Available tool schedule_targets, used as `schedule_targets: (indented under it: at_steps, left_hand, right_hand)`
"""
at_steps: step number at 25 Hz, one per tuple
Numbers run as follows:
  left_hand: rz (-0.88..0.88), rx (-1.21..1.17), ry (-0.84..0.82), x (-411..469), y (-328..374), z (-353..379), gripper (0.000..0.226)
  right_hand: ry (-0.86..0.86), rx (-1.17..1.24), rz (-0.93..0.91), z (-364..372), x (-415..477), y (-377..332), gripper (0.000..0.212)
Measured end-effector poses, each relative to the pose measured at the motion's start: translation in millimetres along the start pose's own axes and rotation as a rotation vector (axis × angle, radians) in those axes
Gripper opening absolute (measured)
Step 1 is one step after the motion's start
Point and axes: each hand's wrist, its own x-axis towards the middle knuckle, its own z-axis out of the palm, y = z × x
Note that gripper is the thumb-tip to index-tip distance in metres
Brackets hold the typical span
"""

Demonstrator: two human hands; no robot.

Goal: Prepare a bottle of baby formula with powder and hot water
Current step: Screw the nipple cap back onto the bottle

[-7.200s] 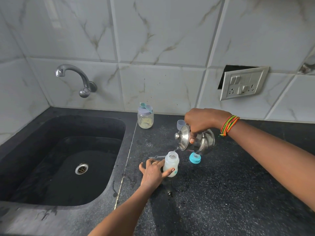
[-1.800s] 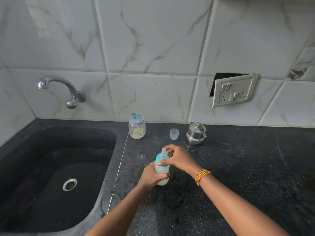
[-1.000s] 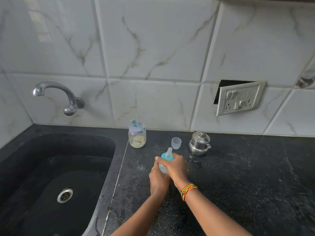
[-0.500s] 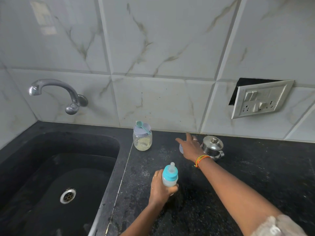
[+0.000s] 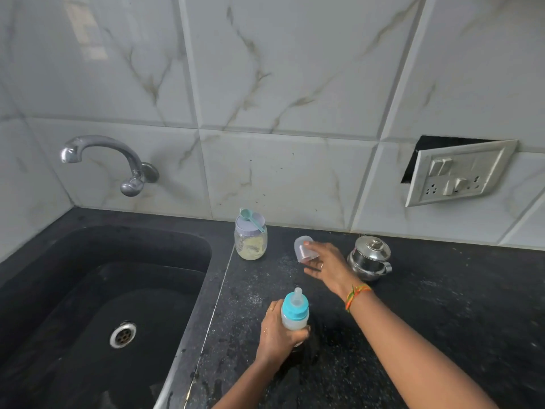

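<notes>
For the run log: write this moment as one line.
left hand: holds baby bottle, teat on | right hand: grips clear cap | kettle: on counter | step: capping

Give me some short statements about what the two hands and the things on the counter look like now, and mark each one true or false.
1. The left hand holds the baby bottle upright. True.
2. The bottle has no teat on it. False: a blue ring with a teat is on top.
3. The right hand holds the clear cap. True.
4. The scoop lies in the sink. False: it rests on the lid of the powder jar.
5. The steel pot has its lid on. True.
</notes>
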Motion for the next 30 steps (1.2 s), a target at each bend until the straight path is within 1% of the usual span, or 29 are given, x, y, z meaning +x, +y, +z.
schedule_targets:
  at_steps: [2, 3, 4, 5, 6, 7, 8, 13, 18, 21, 23, 24, 25, 27, 28, 30]
  left_hand:
    - [0.0, 0.003, -0.011, -6, 3, 0, 0.06]
    - [0.007, 0.008, -0.023, -11, 5, -1, 0.058]
    - [0.016, 0.012, -0.033, -15, 6, -1, 0.056]
    - [0.028, 0.012, -0.039, -18, 6, -1, 0.053]
    - [0.038, 0.01, -0.046, -21, 6, -1, 0.051]
    - [0.042, 0.008, -0.05, -23, 5, -1, 0.049]
    - [0.041, 0.01, -0.056, -26, 5, -1, 0.049]
    - [0.026, 0.037, -0.071, -30, 4, -2, 0.058]
    - [0.011, 0.124, -0.091, -30, 3, -4, 0.059]
    - [0.002, 0.148, -0.104, -30, 4, -5, 0.06]
    - [-0.009, 0.155, -0.119, -30, 4, -5, 0.061]
    - [-0.014, 0.149, -0.122, -30, 4, -5, 0.062]
    - [-0.013, 0.143, -0.125, -29, 3, -5, 0.061]
    - [0.012, 0.148, -0.132, -28, 3, -4, 0.059]
    - [0.022, 0.158, -0.134, -28, 2, -4, 0.058]
    - [0.025, 0.173, -0.131, -26, 2, -4, 0.055]
  right_hand:
    - [-0.099, 0.163, -0.015, 0, -35, 9, 0.013]
    - [-0.146, 0.222, -0.061, -1, -52, 14, 0.017]
    - [-0.194, 0.248, -0.116, -3, -67, 17, 0.026]
    - [-0.245, 0.22, -0.176, -7, -78, 22, 0.038]
    - [-0.296, 0.137, -0.235, -11, -88, 24, 0.049]
    - [-0.332, -0.001, -0.276, -14, -95, 26, 0.056]
    - [-0.348, -0.147, -0.307, -18, -102, 27, 0.057]
    - [-0.259, -0.734, -0.366, -19, -114, 28, 0.044]
    - [-0.278, -1.081, -0.383, 2, -117, 17, 0.041]
    - [-0.339, -1.251, -0.311, 12, -116, 8, 0.04]
    - [-0.37, -1.369, -0.268, 18, -117, 4, 0.035]
    - [-0.355, -1.404, -0.241, 23, -117, 3, 0.033]
    - [-0.32, -1.425, -0.214, 28, -116, 2, 0.036]
    - [-0.228, -1.492, -0.196, 36, -115, 4, 0.048]
    - [-0.192, -1.533, -0.203, 39, -114, 6, 0.051]
    - [-0.163, -1.561, -0.211, 43, -113, 12, 0.049]
